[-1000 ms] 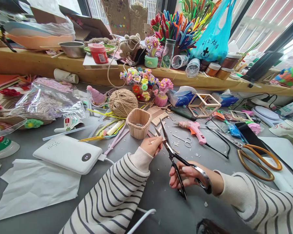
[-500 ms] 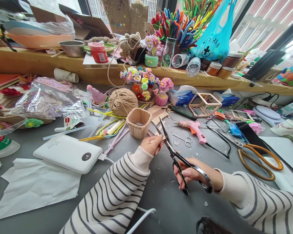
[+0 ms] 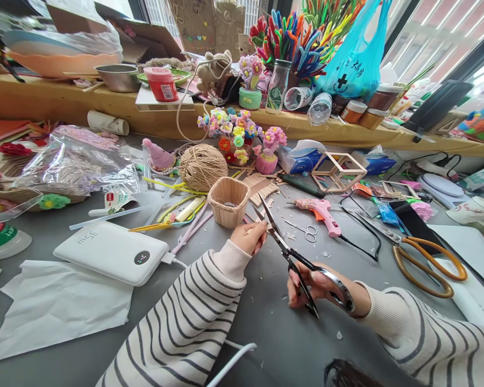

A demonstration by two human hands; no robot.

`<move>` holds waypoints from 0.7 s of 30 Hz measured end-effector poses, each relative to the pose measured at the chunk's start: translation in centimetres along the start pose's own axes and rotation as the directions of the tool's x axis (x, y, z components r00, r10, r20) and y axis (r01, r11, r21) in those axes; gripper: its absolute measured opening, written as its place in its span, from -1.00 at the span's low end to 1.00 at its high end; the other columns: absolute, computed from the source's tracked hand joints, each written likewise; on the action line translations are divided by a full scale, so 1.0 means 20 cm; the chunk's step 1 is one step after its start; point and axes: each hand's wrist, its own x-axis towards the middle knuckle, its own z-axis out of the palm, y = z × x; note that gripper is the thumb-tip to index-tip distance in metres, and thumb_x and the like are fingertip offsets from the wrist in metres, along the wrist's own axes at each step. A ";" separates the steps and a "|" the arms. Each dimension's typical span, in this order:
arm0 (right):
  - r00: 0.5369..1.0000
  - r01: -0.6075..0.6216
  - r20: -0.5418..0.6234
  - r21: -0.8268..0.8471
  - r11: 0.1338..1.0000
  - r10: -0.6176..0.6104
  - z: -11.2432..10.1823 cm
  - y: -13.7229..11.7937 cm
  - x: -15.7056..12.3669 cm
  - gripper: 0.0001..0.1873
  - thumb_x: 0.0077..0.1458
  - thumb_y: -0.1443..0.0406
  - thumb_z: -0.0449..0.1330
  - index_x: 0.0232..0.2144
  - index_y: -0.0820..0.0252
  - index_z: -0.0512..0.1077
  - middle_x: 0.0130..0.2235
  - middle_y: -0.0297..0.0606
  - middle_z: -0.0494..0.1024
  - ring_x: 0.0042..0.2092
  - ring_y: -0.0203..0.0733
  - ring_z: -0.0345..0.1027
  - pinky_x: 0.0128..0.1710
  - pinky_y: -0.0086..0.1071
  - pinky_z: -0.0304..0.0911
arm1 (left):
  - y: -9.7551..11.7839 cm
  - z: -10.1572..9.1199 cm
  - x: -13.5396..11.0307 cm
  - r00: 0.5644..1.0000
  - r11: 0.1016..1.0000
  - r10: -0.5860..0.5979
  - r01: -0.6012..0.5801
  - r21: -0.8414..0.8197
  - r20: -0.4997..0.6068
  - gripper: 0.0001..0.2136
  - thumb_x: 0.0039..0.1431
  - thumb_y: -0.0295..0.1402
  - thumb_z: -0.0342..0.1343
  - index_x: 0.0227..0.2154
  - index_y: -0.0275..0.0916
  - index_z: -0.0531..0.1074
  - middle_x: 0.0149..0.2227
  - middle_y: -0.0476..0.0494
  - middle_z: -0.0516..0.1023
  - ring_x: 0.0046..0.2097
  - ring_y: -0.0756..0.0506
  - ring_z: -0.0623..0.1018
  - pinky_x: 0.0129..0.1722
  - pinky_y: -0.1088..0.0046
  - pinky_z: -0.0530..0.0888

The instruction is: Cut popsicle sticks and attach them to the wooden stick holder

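Observation:
My right hand [image 3: 312,285] grips the handles of a large pair of black-handled scissors [image 3: 280,239], whose blades point up and to the left. Between the slightly parted blades, at my left fingertips, is a small pale piece, perhaps a bit of wooden stick. My left hand [image 3: 249,236] is closed in a pinch around that piece, most of which its fingers hide. Just beyond the left hand stands a small square basket of wooden sticks [image 3: 228,207] with a braided rim. Flat wooden sticks [image 3: 262,185] lie behind it, and small scraps are scattered about.
A pink glue gun [image 3: 320,212] and small scissors [image 3: 306,230] lie beyond my right hand. Large tan-handled scissors [image 3: 427,263] rest at the right. A white power bank [image 3: 111,252] with a cable sits left, near a twine ball [image 3: 204,167]. A wooden cube frame [image 3: 339,172] stands behind.
The scissor handles have swung slightly to the right and the blades have come a little closer together. My left hand keeps its pinch in nearly the same place.

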 end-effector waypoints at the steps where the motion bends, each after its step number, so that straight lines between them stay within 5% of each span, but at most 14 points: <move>1: 1.000 0.015 -0.011 -0.009 1.000 -0.015 0.00 0.01 0.01 -0.41 -0.33 -0.16 0.15 -0.51 0.22 0.17 -0.40 -0.21 0.38 -0.36 -0.22 0.31 -0.20 -0.14 0.22 | 0.00 0.00 0.00 1.000 1.000 0.006 -0.006 -0.003 -0.012 -0.62 0.03 -0.22 -0.06 -0.81 -0.26 0.13 -0.91 0.15 0.04 -0.80 0.15 0.04 -0.76 0.59 -0.04; 7: 0.998 0.067 0.008 0.029 0.997 -0.067 -0.03 0.08 0.03 -0.42 -0.27 -0.16 0.13 -0.42 0.22 0.22 -0.13 0.02 0.37 -0.04 0.01 0.25 -0.09 -0.10 0.12 | 0.00 0.00 -0.01 0.996 0.997 0.076 -0.077 -0.017 -0.041 -0.62 0.04 -0.20 -0.08 -0.80 -0.26 0.17 -0.90 0.15 0.06 -0.80 0.15 0.06 -0.76 0.60 0.00; 21: 0.985 0.148 0.084 0.032 0.988 -0.151 -0.02 0.11 -0.03 -0.42 -0.25 -0.16 0.12 -0.42 0.20 0.16 -0.17 0.00 0.39 0.00 0.01 0.21 -0.06 -0.09 0.10 | 0.00 0.01 -0.04 0.974 0.975 0.224 -0.224 0.002 0.014 -0.57 0.01 -0.07 -0.07 -0.79 -0.28 0.19 -0.87 0.12 0.08 -0.78 0.15 0.10 -0.74 0.58 0.03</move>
